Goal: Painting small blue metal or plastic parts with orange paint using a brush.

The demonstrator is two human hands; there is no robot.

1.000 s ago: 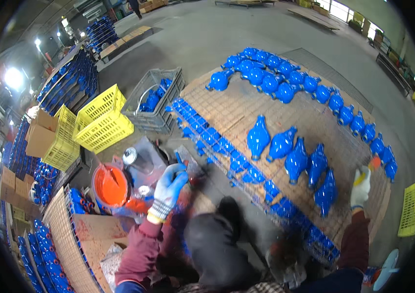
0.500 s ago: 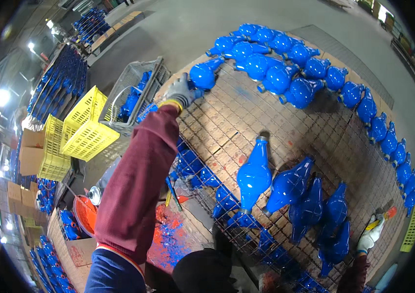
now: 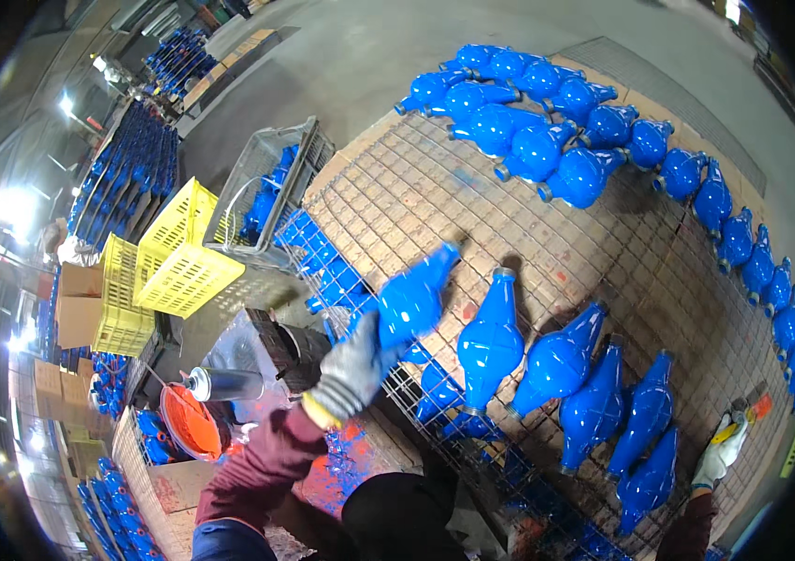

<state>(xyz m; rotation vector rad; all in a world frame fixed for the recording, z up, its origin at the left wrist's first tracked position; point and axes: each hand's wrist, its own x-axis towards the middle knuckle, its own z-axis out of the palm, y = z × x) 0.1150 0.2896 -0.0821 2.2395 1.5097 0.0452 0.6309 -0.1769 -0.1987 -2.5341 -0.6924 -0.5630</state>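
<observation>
My left hand (image 3: 350,369), in a grey work glove, is closed around the lower end of a glossy blue bulb-shaped casting (image 3: 412,297). The casting is tilted, its narrow neck pointing up and right, over the near left edge of a wire mesh rack (image 3: 379,187). Just right of it lies a row of similar blue castings (image 3: 491,344), necks pointing away. At the far right of the rack, my right hand (image 3: 721,456), in a white glove, holds a paintbrush (image 3: 760,406) with a red-orange tip. The fingers partly hide its handle.
More blue castings (image 3: 579,174) line the rack's far and right edges. Left of it stand a grey crate (image 3: 262,187) and yellow crates (image 3: 187,280). A red paint bucket (image 3: 193,425) and a spray can (image 3: 224,383) are at lower left. Blue castings also show beneath the mesh.
My left hand has brought the casting from the rack's far left corner back toward me, beside the near row. The right hand stays nearly in place with the brush.
</observation>
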